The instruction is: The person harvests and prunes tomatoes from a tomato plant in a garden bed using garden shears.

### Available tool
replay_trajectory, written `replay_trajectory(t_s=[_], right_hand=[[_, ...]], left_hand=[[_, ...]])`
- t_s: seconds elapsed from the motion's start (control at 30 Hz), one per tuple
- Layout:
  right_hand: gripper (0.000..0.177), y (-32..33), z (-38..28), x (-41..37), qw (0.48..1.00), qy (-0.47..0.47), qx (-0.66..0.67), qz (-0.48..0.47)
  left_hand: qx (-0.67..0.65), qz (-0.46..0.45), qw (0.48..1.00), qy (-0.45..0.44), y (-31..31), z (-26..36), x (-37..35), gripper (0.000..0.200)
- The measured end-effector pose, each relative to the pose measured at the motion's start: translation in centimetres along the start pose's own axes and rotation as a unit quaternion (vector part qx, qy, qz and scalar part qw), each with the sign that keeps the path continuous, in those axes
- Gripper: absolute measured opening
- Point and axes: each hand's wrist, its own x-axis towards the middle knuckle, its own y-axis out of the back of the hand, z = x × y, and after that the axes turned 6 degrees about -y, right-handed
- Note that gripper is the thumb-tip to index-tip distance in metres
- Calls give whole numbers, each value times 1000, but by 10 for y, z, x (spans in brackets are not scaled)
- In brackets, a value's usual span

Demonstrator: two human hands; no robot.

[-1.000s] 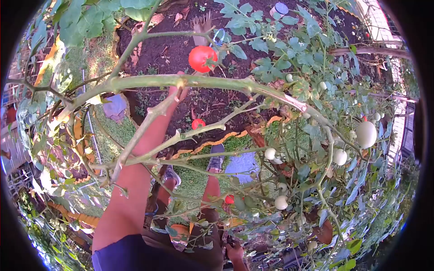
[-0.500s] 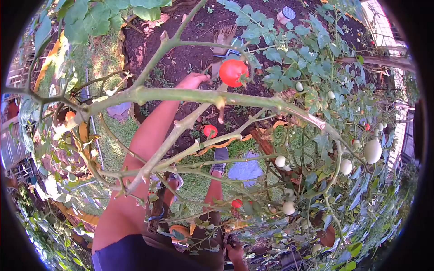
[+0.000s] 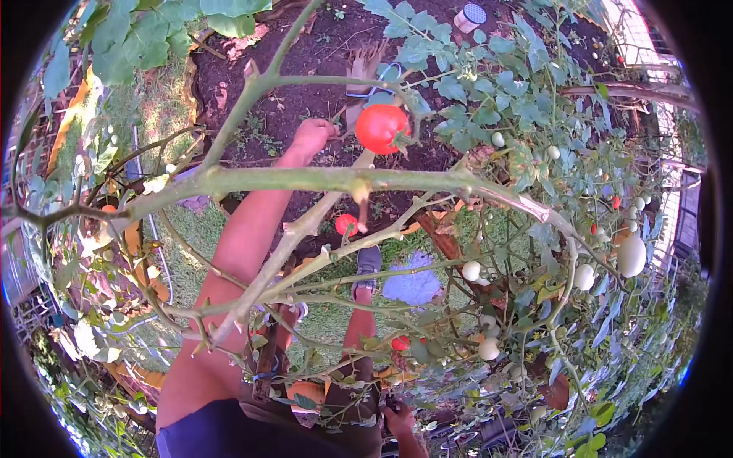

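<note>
Far left, broad leaves (image 3: pixel 145 34) crowd the frame, and up through them comes the person's bare left arm, threading behind the thick green stem (image 3: pixel 305 180) that runs straight across the view. The left hand (image 3: pixel 313 137) sits above that stem with its fingers curled in. Whether it pinches a twig or grips nothing at all cannot be told from here. It is just beside the big red tomato (image 3: pixel 382 127), close but apart from it.

To do this reach well, the judgement is to cup the fruit from below, steady the thin branch it hangs from, and avoid leaning the forearm on the thick stem.

The tomato itself looks ripe: evenly red, round, glossy, with a green calyx at its lower right. It hangs over dark soil (image 3: pixel 298 107) among feathery leaves.

Below it, a smaller red tomato (image 3: pixel 346 224) dangles under the stem. At the bottom edge the right hand (image 3: pixel 398 420) shows low among foliage, its grip unreadable. Out right, pale unripe tomatoes (image 3: pixel 631 256) hang well away from either hand.
</note>
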Motion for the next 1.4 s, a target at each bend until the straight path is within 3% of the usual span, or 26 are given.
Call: replay_trajectory(t_s=[0.03,0.1,0.17,0.2,0.27,0.33,0.37,0.43,0.47,0.53,0.6,0.67,0.73,0.77,0.87,0.97,1.07,1.1,1.2,1.4], right_hand=[[65,-4,5,3,1000,9,-10,9],[64,-1,0,3,1000,-5,1,8],[62,0,-5,-1,999,12,40,30],[62,0,-6,-3,999,6,44,25],[63,3,-8,-7,999,-4,52,14],[63,1,-9,-10,998,-16,62,27],[63,2,-8,-11,997,-20,63,31],[62,1,-6,-8,995,-13,93,24],[62,-1,4,-6,995,-12,95,13],[51,-2,13,-1,987,47,151,0],[49,17,-10,-23,984,60,167,18],[56,4,27,10,980,85,177,8],[62,15,30,10,986,68,154,-1],[65,48,-5,-27,988,80,132,4],[65,52,26,2,987,123,103,17],[66,82,26,-6,993,93,78,-14],[73,108,17,-21,995,68,66,21],[72,109,29,-5,990,137,-6,17],[72,108,42,17,990,127,44,46],[73,107,43,6,989,133,-12,64]], left_hand=[[6,72,997,-8,-5,16,-13,24],[148,162,970,-104,-6,48,-47,17],[188,179,963,-77,2,79,-60,18],[207,187,958,-64,5,95,-67,25],[146,233,943,-189,21,47,-60,45],[298,237,888,-257,25,56,-81,78],[190,205,943,-183,25,65,-98,81],[107,168,973,-119,32,70,-120,76],[137,161,969,-131,40,66,-134,69],[1,107,994,-27,48,86,-170,53],[-75,134,985,74,42,121,-208,35],[-82,97,985,119,71,85,-216,26],[-155,81,977,126,94,51,-224,28],[-132,123,977,110,90,61,-239,30],[-133,166,963,164,96,76,-268,27],[-170,203,956,128,96,89,-310,28],[-143,222,954,138,74,135,-345,29],[-99,246,950,165,68,145,-349,28],[-68,252,950,169,58,188,-378,28],[-37,254,965,51,34,230,-437,26]])
